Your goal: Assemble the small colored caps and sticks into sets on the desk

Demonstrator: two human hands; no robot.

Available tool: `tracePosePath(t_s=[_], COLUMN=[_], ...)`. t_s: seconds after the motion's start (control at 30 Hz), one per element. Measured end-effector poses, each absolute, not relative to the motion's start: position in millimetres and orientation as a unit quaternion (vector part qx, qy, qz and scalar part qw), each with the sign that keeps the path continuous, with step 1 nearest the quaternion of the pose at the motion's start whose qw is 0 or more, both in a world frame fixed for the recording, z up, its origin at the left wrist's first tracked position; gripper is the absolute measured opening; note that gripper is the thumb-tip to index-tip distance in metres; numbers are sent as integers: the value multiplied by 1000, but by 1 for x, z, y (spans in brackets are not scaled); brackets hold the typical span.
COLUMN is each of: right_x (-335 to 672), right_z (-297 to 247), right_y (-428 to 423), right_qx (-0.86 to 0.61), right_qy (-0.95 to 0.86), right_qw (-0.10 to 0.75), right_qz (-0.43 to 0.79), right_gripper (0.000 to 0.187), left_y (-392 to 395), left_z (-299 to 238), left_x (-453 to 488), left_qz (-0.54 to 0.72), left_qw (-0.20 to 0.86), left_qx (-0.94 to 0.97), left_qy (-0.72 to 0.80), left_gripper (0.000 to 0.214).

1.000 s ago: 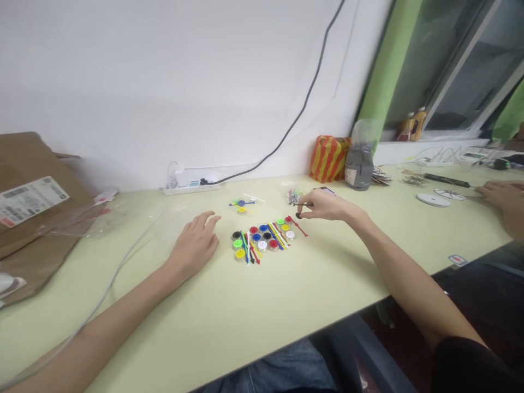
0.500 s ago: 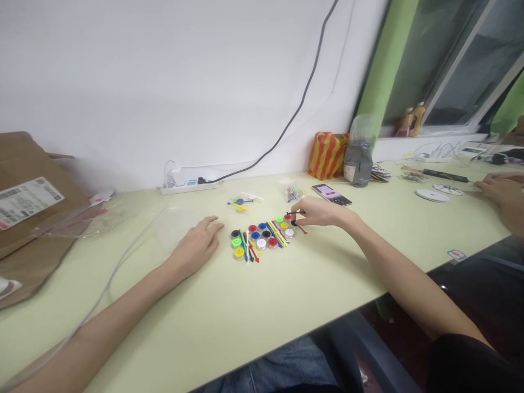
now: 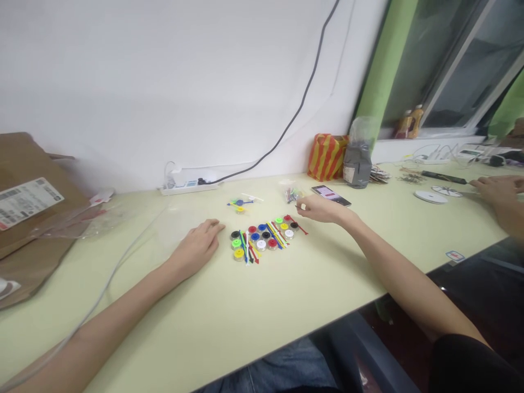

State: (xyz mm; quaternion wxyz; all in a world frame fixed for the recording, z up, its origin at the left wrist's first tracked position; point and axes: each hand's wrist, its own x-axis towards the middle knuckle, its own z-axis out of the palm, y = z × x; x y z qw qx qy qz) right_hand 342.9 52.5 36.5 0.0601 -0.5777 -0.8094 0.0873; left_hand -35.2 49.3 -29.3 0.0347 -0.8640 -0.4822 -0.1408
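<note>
- Right hand (image 3: 323,209) pinches a tiny white plastic piece (image 3: 303,206): likely light, stiff (grip its rim).
- Left hand (image 3: 198,245) flat, fingers slack, beside coloured round plastic caps (image 3: 262,236).

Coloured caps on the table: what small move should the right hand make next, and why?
Probably lower the right hand and set its pinched small white piece beside the coloured caps: it hovers just past the rows' right end, and the left hand rests flat.

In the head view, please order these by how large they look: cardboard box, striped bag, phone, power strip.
1. cardboard box, largest, though it is also nearest the camera.
2. striped bag.
3. power strip and phone look about alike; I would not rank them.
</note>
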Motion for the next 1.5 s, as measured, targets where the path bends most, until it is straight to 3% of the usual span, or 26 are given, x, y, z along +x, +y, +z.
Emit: tracePosePath(t_s=[0.17, 0.3, 0.4, 0.6, 0.77, 1.0, 1.23, 1.5], right_x=[347, 353, 358, 360, 358, 350, 351, 353], right_z=[33, 36, 36, 37, 39, 32, 40, 46], right_y=[55, 55, 57, 60, 57, 59, 52, 51], right_qx=[-607, -608, -594, -574, -563, -614, -607, -600], right_qy=[-769, -757, -770, -779, -785, -781, -760, -755], right_qw=[15, 9, -16, -54, -62, -30, -31, -40], right_qz=[198, 242, 233, 245, 251, 109, 230, 262], right_gripper=[26, 19, 9, 21, 10, 6, 9, 8], left_y=[49, 48, 48, 48, 48, 50, 50, 51], left_z=[-28, -27, -26, -26, -26, -28, -28, -29], left_x=[-35, -34, -33, -33, -33, -34, -35, -36], left_qz=[-131, -128, -126, -131, -123, -131, -132, -141], left_qw=[29, 24, 26, 31, 29, 39, 38, 40], left_qx=[-865, -866, -867, -869, -869, -869, -870, -872], left_qy=[-484, -483, -481, -477, -478, -475, -473, -466], left_gripper=[49, 49, 49, 47, 48, 47, 48, 47])
